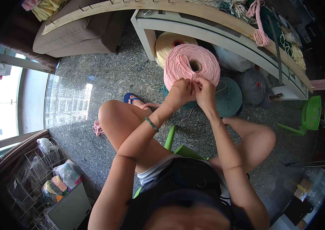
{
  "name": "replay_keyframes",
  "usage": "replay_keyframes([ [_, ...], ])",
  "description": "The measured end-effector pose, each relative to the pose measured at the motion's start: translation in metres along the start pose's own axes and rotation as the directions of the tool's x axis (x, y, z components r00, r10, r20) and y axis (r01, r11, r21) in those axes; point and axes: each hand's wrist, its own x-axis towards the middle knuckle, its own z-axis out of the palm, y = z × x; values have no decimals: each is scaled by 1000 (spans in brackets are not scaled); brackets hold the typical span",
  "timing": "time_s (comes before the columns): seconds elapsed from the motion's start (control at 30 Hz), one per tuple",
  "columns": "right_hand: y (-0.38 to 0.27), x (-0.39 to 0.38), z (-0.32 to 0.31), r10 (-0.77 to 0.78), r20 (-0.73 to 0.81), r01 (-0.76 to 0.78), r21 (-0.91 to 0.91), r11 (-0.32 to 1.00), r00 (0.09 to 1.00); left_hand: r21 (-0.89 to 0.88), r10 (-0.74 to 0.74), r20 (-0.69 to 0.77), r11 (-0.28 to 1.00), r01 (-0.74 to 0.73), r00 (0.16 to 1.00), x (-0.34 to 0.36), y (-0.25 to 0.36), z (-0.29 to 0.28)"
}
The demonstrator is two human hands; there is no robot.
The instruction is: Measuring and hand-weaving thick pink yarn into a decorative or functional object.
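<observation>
A big spool of pink cord (212, 61) with a hollow core stands in front of me. Several pink strands (185, 63) run down its near side from the core to my fingers. My left hand (180, 93), below a green bangle, is closed on these strands. Close beside it, my right hand (204, 92) pinches the same strands, its fingertips almost touching the left ones. The exact grip is partly hidden by my fingers. Another length of pink cord (153, 104) passes by my left wrist, near my foot in a blue flip-flop (128, 97).
Behind the pink spool is a cream spool (163, 46); dark green (229, 97) and grey (251, 86) spools stand to the right. A long wooden bar with nails (105, 8) crosses above the white table (147, 28). A pink cord bundle (97, 128) lies left on the floor.
</observation>
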Motion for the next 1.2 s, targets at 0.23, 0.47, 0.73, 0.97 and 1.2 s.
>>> replay_keyframes([
  [0.23, 8, 2, 4, -7, -16, 5, -129, 992, 1000, -71, -93, -82, 994, 87, 992, -1, 3, -3],
  [0.47, -1, 2, 5, -7, -4, 7, -113, 994, 1000, 267, -41, -173, 960, 87, 984, -5, -2, 2],
  [0.73, 0, 3, 6, 14, -7, -15, -65, 998, 1000, 321, 76, -62, 945, -52, 995, -5, -10, -1],
  [0.97, 12, 4, 4, 8, -21, -11, -116, 993, 1000, 432, 231, 231, 846, -313, 945, -7, 8, -25],
  [1.2, 13, 5, 4, -1, -11, -1, -196, 981, 1000, 495, 384, 302, 720, -487, 873, 5, 6, -41],
])
